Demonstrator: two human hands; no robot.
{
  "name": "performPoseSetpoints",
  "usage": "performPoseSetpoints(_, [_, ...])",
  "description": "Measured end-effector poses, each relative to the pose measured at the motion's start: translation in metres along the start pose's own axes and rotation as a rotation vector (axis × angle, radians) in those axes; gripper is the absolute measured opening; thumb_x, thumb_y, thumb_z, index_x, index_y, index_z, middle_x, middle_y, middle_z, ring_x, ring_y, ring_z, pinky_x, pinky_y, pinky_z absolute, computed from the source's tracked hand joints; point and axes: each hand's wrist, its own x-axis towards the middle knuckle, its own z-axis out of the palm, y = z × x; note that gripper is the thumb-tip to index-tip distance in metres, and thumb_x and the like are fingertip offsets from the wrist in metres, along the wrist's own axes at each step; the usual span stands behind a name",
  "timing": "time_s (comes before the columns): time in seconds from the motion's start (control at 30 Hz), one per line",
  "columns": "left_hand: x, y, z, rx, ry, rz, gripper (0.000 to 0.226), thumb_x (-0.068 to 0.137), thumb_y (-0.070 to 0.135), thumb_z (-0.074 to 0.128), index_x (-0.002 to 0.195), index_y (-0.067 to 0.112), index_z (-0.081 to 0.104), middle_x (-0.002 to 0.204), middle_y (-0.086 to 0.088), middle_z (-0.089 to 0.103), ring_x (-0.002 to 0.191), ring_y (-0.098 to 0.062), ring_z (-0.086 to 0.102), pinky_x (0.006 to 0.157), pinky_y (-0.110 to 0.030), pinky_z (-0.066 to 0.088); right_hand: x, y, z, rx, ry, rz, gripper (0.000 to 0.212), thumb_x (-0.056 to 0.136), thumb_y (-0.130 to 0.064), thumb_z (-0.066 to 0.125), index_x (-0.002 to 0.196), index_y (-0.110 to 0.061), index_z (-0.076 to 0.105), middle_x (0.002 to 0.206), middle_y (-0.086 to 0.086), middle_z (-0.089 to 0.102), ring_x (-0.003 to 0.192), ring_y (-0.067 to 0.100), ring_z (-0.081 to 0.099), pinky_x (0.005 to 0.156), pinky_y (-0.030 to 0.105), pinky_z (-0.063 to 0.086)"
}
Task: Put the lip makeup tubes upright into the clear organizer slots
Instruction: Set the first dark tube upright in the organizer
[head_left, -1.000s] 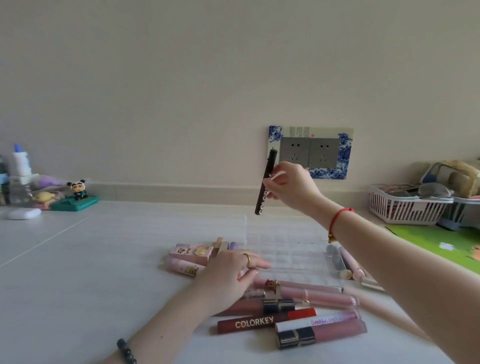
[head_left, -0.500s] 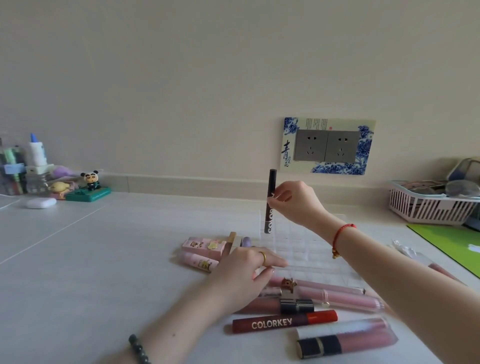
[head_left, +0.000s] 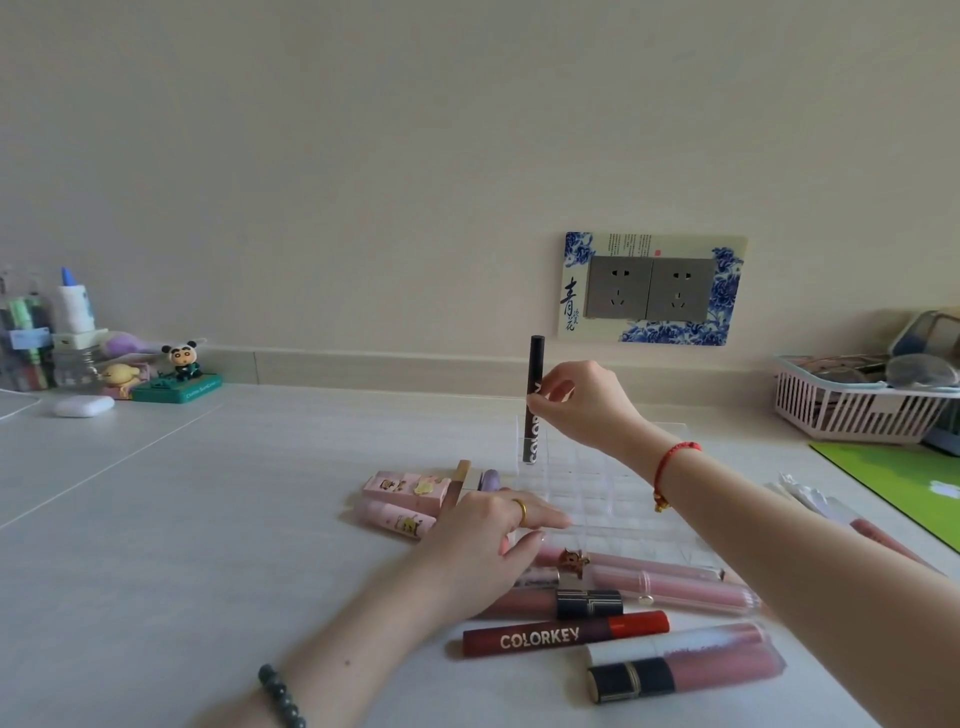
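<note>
Tubes are the job, and only one looks placed: a dark tube (head_left: 534, 405) stands upright with its base in a far-left corner slot of the clear organizer (head_left: 613, 499), the rest of whose slots appear empty. I judge the task to be barely begun. Left to do are the red COLORKEY tube (head_left: 566, 638), the pink tubes (head_left: 675, 584) just before the organizer, the tubes (head_left: 685, 670) nearest the camera, two pink boxed ones (head_left: 405, 499) to the organizer's left, and some at the right edge, all lying flat on the desk (head_left: 182, 545). The right hand (head_left: 584, 405) has its fingers (head_left: 545, 397) pinched on the dark tube about midway up, thumb and forefinger close together on it; whether the tube is fully seated I cannot tell. The left hand (head_left: 483, 545) lies palm down by the organizer's near-left corner, fingers loosely spread and gripping nothing, fingertips touching or nearly touching the rim.
</note>
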Motion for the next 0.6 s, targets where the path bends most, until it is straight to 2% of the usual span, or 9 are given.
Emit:
performPoseSetpoints(0.1, [0.0003, -0.0001, -0.0002, 0.003, -0.003, 0.020, 0.030, 0.091, 0.012, 0.047, 0.111, 0.025, 0.065, 0.118, 0.014, 0.063, 0.094, 0.013, 0.033, 0.083, -0.002, 0.030, 0.0004, 0.0005, -0.0004, -0.011, -0.001, 0.010, 0.019, 0.078, -0.023, 0.060, 0.090, -0.008, 0.066, 0.082, 0.003, 0.059, 0.079, 0.016, 0.053, 0.063, 0.023, 0.041])
performPoseSetpoints(0.13, [0.0006, 0.0000, -0.0004, 0.001, -0.001, 0.021, 0.029, 0.090, 0.012, 0.048, 0.111, 0.024, 0.065, 0.118, 0.014, 0.063, 0.093, 0.013, 0.033, 0.085, -0.003, 0.031, 0.0008, 0.0005, -0.0006, -0.018, -0.003, 0.014, 0.019, 0.078, -0.023, 0.060, 0.090, -0.008, 0.065, 0.082, 0.002, 0.059, 0.079, 0.017, 0.054, 0.065, 0.024, 0.041])
performPoseSetpoints(0.23, [-0.0004, 0.0012, -0.0008, -0.003, -0.001, -0.001, 0.029, 0.091, 0.012, 0.048, 0.111, 0.024, 0.065, 0.117, 0.013, 0.063, 0.092, 0.013, 0.033, 0.099, -0.024, 0.032, 0.0010, 0.0008, -0.0008, -0.044, -0.025, 0.027, 0.015, 0.078, -0.026, 0.060, 0.086, -0.013, 0.063, 0.081, 0.000, 0.058, 0.081, 0.018, 0.055, 0.070, 0.029, 0.045])
performPoseSetpoints(0.33, [-0.0008, 0.0019, -0.0011, -0.008, -0.002, -0.010, 0.029, 0.091, 0.012, 0.048, 0.111, 0.023, 0.065, 0.119, 0.013, 0.063, 0.093, 0.014, 0.033, 0.104, -0.029, 0.031, 0.0010, 0.0008, 0.0000, -0.069, -0.041, 0.036, 0.010, 0.076, -0.028, 0.061, 0.081, -0.020, 0.058, 0.077, -0.004, 0.056, 0.086, 0.021, 0.057, 0.084, 0.040, 0.048])
performPoseSetpoints(0.4, [-0.0008, 0.0024, -0.0013, -0.009, -0.005, -0.013, 0.029, 0.091, 0.012, 0.048, 0.111, 0.023, 0.065, 0.118, 0.013, 0.063, 0.093, 0.014, 0.032, 0.105, -0.034, 0.030, 0.0003, 0.0000, 0.0003, -0.078, -0.049, 0.040, 0.010, 0.075, -0.029, 0.061, 0.081, -0.021, 0.058, 0.078, -0.004, 0.056, 0.087, 0.022, 0.057, 0.088, 0.044, 0.047])
performPoseSetpoints(0.47, [-0.0008, 0.0027, -0.0014, -0.009, -0.003, -0.012, 0.029, 0.091, 0.012, 0.047, 0.111, 0.023, 0.065, 0.118, 0.012, 0.063, 0.093, 0.014, 0.032, 0.105, -0.034, 0.030, -0.0001, -0.0007, 0.0004, -0.084, -0.054, 0.038, 0.011, 0.075, -0.029, 0.061, 0.081, -0.021, 0.058, 0.079, -0.004, 0.056, 0.087, 0.022, 0.057, 0.088, 0.045, 0.047])
performPoseSetpoints(0.6, [-0.0005, 0.0017, -0.0014, -0.005, -0.007, 0.012, 0.029, 0.091, 0.013, 0.047, 0.111, 0.024, 0.065, 0.119, 0.013, 0.063, 0.095, 0.014, 0.035, 0.099, -0.022, 0.031, -0.0006, -0.0011, 0.0004, -0.089, -0.064, 0.037, 0.011, 0.075, -0.029, 0.060, 0.082, -0.021, 0.056, 0.078, -0.005, 0.054, 0.086, 0.021, 0.056, 0.088, 0.045, 0.046])
